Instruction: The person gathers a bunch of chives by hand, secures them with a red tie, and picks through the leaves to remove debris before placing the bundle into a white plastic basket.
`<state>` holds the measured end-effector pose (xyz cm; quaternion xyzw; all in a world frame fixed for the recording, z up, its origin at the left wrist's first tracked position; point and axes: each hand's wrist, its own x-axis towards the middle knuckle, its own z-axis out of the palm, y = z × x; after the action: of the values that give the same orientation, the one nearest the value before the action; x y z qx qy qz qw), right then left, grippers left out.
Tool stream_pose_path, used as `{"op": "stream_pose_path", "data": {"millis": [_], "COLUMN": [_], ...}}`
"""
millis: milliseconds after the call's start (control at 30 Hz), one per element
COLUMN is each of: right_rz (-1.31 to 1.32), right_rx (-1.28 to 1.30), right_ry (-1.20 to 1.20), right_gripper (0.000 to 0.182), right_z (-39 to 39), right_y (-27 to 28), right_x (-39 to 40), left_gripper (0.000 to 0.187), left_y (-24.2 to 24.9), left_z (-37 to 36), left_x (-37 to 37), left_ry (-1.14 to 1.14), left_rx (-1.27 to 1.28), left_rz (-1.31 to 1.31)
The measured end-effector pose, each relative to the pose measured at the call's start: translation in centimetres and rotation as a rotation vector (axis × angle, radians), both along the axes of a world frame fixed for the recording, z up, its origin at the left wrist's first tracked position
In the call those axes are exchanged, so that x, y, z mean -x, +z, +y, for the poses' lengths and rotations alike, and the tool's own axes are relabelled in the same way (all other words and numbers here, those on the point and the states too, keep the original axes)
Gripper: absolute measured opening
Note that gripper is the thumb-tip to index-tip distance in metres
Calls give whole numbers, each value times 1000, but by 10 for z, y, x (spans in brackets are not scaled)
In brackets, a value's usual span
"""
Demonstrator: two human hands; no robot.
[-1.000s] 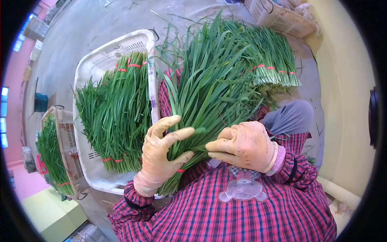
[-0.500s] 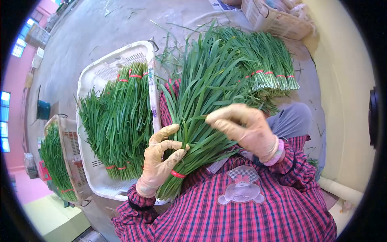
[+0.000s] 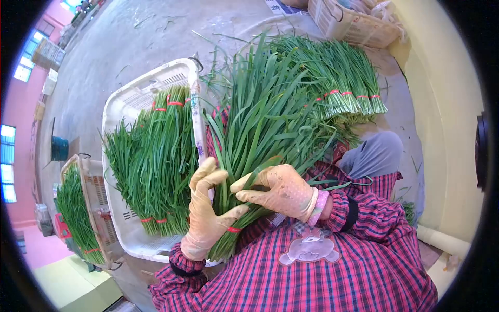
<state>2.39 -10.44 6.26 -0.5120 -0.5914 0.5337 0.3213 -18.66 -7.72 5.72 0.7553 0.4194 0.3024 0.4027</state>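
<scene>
A large bunch of garlic chives (image 3: 254, 125) lies across my lap, its leaves fanning away from me and its cut stems close to my body. A red band (image 3: 234, 229) circles the stems. My left hand (image 3: 205, 213), in a cream glove, is wrapped round the left side of the bunch just above the band. On the other side my gloved right hand (image 3: 283, 192) pinches some blades of the bunch, thumb and fingers close together. One loose blade trails to the right behind that wrist.
To the left, a white plastic crate (image 3: 150, 249) holds several banded bunches, with another filled crate (image 3: 96, 208) beyond it. More banded bunches (image 3: 353, 78) lie on the floor sheet ahead right. A further crate (image 3: 353, 26) stands by the yellowish wall (image 3: 442, 104).
My right hand has come down and left onto the bunch and now pinches blades near my left hand. My left fingers have closed in more. The view has shifted slightly.
</scene>
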Motion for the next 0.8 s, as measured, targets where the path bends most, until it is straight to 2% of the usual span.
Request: {"op": "stream_pose_path", "data": {"millis": [33, 67, 133, 167, 300, 367, 500, 567, 667, 700, 800], "right_rz": [22, 23, -148, -133, -81, 122, 245, 169, 268, 291, 339], "right_rx": [-15, -11, -120, -92, -103, 197, 230, 4, 25, 119, 112], "right_ry": [13, 10, 82, 72, 51, -11, -74, -83, -122, -128, -148], "right_gripper": [28, 28, 29, 29, 25, 21, 19, 18, 18, 20, 20], "right_z": [-1, -2, -2, -2, -5, -4, -8, -8, -9, -10, -11], "right_y": [-3, -1, 4, 1, -9, -6, -17, -20, -15, -10, -9], "right_x": [0, 0, 0, 1, 1, 3, 7, 6, 5, 4, 3], "left_gripper": [106, 106, 125, 133, 135, 135, 134, 132, 132, 133, 133], "left_y": [-2, 0, 7, 2, 0, 0, -6, -7, -5, -5, -8], "left_z": [1, 0, -1, -1, 0, 1, 2, 2, 1, 2, 1], "left_x": [3, 1, -4, -3, -5, -6, -6, -8, -9, -10, -9], "left_ry": [-51, -54, -63, -110, -130, -127, -162, -145, -134, -142, -137], "left_rx": [-18, -15, 48, -9, 99, 119, 77, 89, 114, 122, 134], "left_rz": [64, 65, 185, 247, 342, 378, 411, 385, 375, 389, 382]}}
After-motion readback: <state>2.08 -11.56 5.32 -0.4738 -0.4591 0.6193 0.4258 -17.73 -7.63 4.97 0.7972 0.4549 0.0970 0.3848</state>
